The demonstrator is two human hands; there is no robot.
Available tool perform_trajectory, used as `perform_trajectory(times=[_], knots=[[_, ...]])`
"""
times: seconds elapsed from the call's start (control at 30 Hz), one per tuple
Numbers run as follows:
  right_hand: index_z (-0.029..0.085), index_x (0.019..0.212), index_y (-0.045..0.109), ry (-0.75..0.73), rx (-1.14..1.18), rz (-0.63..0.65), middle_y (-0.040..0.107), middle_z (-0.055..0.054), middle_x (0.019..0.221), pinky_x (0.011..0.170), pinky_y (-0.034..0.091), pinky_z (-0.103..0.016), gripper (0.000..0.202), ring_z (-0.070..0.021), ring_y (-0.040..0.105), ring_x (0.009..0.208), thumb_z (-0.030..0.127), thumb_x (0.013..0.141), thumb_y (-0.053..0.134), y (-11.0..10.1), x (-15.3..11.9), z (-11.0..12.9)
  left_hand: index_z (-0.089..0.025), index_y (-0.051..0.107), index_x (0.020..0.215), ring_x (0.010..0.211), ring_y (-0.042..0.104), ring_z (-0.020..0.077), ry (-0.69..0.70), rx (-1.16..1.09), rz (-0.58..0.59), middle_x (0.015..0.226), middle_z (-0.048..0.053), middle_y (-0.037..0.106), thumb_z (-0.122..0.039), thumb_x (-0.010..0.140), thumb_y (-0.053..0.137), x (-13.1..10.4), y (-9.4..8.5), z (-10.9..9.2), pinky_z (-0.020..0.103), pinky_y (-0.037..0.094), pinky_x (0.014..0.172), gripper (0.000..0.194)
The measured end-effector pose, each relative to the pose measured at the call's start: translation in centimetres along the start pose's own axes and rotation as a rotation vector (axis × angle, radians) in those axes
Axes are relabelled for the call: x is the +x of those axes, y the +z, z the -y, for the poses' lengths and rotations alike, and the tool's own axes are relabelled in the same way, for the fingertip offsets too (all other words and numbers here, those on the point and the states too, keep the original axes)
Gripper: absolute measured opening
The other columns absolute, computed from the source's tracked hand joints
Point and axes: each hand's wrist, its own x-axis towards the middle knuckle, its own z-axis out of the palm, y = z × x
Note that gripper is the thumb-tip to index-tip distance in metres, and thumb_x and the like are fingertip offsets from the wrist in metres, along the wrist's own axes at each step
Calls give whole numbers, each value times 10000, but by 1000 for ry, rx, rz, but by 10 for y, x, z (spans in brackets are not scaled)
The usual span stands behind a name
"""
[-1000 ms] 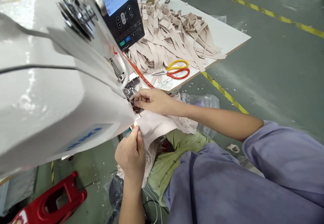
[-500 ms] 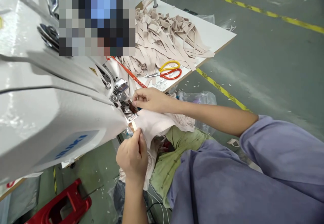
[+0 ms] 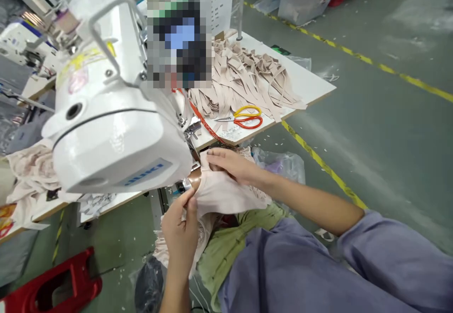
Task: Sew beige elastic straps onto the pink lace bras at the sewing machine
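"Where's the cloth [image 3: 226, 195]?"

"In front of me, just below the bench [image 3: 314, 79] edge, spread between both hands. My left fingers [image 3: 191, 209] pinch its edge at about nine o'clock. My right fingers [image 3: 226, 159] are closed on its top, at eleven, just beside the metal parts [image 3: 191, 131] of the machine [image 3: 106, 138]. I can't tell whether any of it is under those."

"What could go wrong?"

"If I pulled harder with one hand, the soft edge might stretch or pucker. The loose folds hanging below could get caught under it. And my right fingers are near enough to the metal to be nipped, if I slid them in with the cloth."

"Anything else near?"

"The red ribbon [image 3: 205, 125] at eleven; if it slipped down, it might snag."

"How many of each?"

"One cloth stretched between my hands, one ribbon, one pair of scissors [image 3: 234, 117] at half past twelve. The strips [image 3: 226, 81], towards twelve, are too heaped to count. Further off, there's one tub [image 3: 297, 4] at one o'clock and one red stool [image 3: 85, 268] at eight. One machine right by me, at ten; the ones behind are too blurred to number."
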Motion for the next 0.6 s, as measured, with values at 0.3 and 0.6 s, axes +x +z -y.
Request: perform_trajectory(times=[0.3,0.6], knots=[[174,862,684,-563,-353,168,691,-27,821,807,544,-284,110,-148,656,854,266,913,652,14,-82,-32,-146,596,1218,848,668,244,274,117,238,923,78,728,-397,795,733,-33,23,5,363,500,775,511],[209,833,723,-1211,-847,95,711,2,698,841,614,-247,140,-150,717,800,99,768,779,15,-103,-42,-179,671,800,564,463,141,510,210,-27,538,-14,545,-90,879,537,-32,29,19,301,312,587,179]])
